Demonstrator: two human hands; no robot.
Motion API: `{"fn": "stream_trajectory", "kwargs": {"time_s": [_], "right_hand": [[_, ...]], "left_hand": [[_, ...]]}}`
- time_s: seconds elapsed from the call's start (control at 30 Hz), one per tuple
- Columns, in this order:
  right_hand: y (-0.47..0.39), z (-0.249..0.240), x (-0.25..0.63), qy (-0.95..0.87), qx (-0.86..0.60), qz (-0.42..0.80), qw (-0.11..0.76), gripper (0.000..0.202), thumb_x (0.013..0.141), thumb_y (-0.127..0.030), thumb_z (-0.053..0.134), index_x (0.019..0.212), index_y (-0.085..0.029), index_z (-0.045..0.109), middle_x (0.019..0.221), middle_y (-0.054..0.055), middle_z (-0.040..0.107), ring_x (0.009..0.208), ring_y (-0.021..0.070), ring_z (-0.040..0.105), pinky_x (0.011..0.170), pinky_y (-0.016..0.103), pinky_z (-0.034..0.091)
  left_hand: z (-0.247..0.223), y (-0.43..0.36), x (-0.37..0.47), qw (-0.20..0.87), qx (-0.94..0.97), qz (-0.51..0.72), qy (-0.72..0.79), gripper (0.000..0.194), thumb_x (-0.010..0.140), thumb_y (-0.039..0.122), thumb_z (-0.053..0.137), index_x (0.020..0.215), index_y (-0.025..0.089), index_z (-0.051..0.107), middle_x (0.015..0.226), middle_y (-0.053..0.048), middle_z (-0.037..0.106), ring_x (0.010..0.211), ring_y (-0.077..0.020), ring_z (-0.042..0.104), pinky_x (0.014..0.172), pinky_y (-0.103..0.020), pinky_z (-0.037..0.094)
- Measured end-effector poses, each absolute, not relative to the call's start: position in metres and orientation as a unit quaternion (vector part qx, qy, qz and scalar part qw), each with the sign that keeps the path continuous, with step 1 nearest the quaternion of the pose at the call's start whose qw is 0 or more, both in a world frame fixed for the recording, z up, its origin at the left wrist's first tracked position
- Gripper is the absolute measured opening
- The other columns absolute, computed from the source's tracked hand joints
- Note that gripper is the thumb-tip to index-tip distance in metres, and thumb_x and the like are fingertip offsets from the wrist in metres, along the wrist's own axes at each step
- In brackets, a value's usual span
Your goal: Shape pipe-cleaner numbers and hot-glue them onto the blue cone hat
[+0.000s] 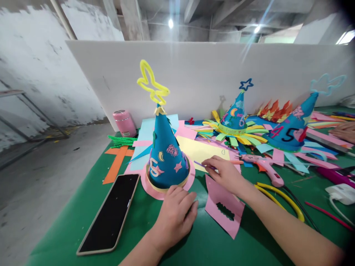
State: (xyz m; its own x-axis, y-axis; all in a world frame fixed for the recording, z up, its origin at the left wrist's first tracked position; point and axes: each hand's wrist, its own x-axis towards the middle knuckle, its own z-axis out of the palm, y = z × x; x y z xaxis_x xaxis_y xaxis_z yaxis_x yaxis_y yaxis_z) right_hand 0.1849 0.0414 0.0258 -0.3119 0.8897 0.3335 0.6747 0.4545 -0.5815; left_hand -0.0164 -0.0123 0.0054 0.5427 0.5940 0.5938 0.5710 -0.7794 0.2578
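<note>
Component status: the blue cone hat (166, 136) stood upright on the left half of the green tabletop (138, 218), to the right of the phone (109, 214). Its pink brim (146, 187), crescent (161, 156), pale digit (154, 168) and pink star (178, 167) were in place, and the yellow fuzzy-wire figure (166, 91) rose from its tip. No fringe strips radiated from this brim, whereas such strips surrounded the middle hat (234, 114), toward the far edge. The pink sheet (213, 199), with a ragged opening cut through it, lay loose toward the near edge; the glue gun (266, 166) lay on the right half. Whether any part remained to be fitted could not be determined.

Hand pose: the left hand (177, 210) was palm down at the near side of the brim, fingers partly curled; its grip on the brim could not be confirmed. The right hand (222, 171) reached in from the right, fingertips pinched narrow on a thin purple strip (198, 163).
</note>
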Motion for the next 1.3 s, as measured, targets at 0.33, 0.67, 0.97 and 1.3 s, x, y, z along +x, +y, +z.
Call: {"fn": "stream_trajectory", "kwargs": {"time_s": [0.33, 0.67, 0.97, 1.3], "right_hand": [[0.06, 0.033, 0.198, -0.797, -0.535, 0.04, 0.278, 0.029, 0.078, -0.014, 0.045, 0.103, -0.019, 0.059, 0.102, 0.009, 0.059, 0.095, 0.0226, 0.056, 0.081, 0.036, 0.043], [0.118, 0.048, 0.25, -0.717, -0.627, 0.049, 0.302, 0.027, 0.078, -0.026, 0.044, 0.097, -0.017, 0.061, 0.083, 0.006, 0.067, 0.07, 0.0189, 0.06, 0.061, 0.028, 0.045], [0.151, 0.032, 0.227, -0.752, -0.618, 0.067, 0.221, 0.023, 0.075, -0.022, 0.045, 0.085, -0.019, 0.065, 0.074, 0.003, 0.069, 0.062, 0.016, 0.058, 0.053, 0.023, 0.038], [0.188, 0.021, 0.204, -0.765, -0.629, 0.035, 0.136, 0.019, 0.085, -0.025, 0.047, 0.091, -0.015, 0.062, 0.094, 0.005, 0.064, 0.084, 0.0172, 0.059, 0.073, 0.033, 0.045]], "left_hand": [[0.005, -0.009, -0.02, 0.019, 0.885, 0.319, 0.338, 0.016, 0.079, 0.015, 0.045, 0.091, 0.015, 0.055, 0.065, -0.004, 0.057, 0.062, -0.0161, 0.049, 0.061, -0.033, 0.037], [0.008, -0.008, -0.02, 0.036, 0.894, 0.304, 0.328, 0.014, 0.08, 0.016, 0.044, 0.087, 0.015, 0.057, 0.065, -0.004, 0.059, 0.062, -0.0161, 0.05, 0.062, -0.033, 0.037], [0.006, -0.009, -0.021, 0.051, 0.896, 0.29, 0.333, 0.015, 0.08, 0.015, 0.043, 0.087, 0.015, 0.057, 0.065, -0.004, 0.058, 0.061, -0.0158, 0.049, 0.065, -0.034, 0.037], [0.01, -0.011, -0.02, 0.054, 0.895, 0.295, 0.332, 0.015, 0.08, 0.014, 0.042, 0.085, 0.014, 0.057, 0.065, -0.004, 0.058, 0.061, -0.0153, 0.048, 0.065, -0.034, 0.037]]}}
